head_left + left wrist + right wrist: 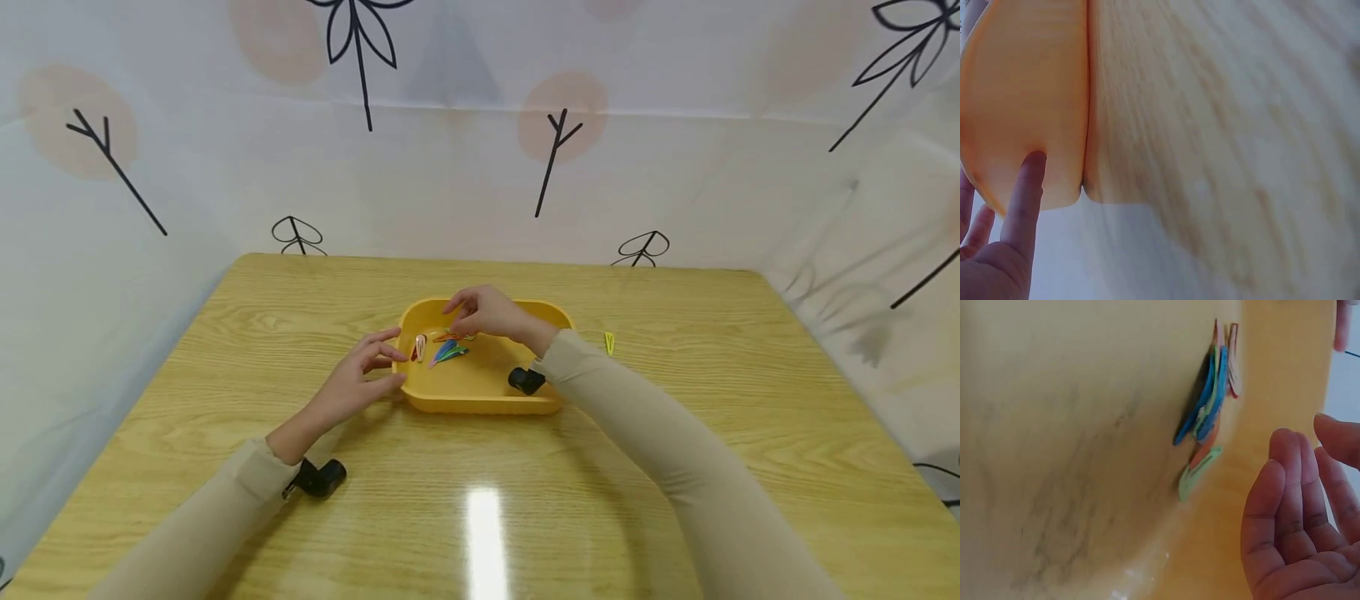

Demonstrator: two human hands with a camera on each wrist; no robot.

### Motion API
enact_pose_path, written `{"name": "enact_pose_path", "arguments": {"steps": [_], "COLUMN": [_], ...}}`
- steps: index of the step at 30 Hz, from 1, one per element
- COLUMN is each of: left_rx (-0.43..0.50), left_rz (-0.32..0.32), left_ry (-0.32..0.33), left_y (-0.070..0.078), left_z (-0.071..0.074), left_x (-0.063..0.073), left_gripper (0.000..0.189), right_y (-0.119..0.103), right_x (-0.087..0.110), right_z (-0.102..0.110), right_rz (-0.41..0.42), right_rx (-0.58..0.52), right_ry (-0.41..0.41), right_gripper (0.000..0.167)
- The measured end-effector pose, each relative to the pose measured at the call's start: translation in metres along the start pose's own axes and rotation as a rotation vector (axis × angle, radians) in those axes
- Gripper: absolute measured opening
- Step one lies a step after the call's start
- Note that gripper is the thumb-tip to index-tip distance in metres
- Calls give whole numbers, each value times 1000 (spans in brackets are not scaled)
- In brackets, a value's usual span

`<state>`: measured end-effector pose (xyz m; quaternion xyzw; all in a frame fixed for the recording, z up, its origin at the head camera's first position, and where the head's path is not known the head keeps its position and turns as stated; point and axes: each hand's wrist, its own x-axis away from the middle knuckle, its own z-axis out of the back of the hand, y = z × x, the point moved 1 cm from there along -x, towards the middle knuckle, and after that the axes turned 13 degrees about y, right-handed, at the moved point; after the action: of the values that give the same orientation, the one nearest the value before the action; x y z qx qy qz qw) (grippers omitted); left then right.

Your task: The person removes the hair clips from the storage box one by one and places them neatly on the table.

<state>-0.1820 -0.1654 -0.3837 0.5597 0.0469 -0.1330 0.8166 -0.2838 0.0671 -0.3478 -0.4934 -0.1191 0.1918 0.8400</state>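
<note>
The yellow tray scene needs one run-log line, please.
left hand: touching yellow tray | right hand: over tray | hair clips: inside tray | yellow clip: on table

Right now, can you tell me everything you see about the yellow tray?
The yellow tray is shallow and looks like plastic, with rounded corners, low walls and faint dark streaks on its floor. It sits flat on the wooden table, open side up. Colourful clips lie inside, toward its left end. The left hand touches its left end, and the right hand is over its far part.
</note>
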Motion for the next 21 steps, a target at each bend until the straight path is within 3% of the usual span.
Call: {"name": "enact_pose_path", "arguments": {"steps": [9,21], "left_rx": [-6,12], "left_rz": [-6,-20], "left_ry": [4,5], "left_y": [0,0], "left_z": [0,1], "left_x": [0,0], "left_gripper": [23,20], "right_y": [2,-1], "right_x": [-11,-17], "right_z": [-15,-34], "right_rz": [-45,-31], "right_rx": [25,26], "right_ry": [-8,-75], "right_gripper": [33,33]}}
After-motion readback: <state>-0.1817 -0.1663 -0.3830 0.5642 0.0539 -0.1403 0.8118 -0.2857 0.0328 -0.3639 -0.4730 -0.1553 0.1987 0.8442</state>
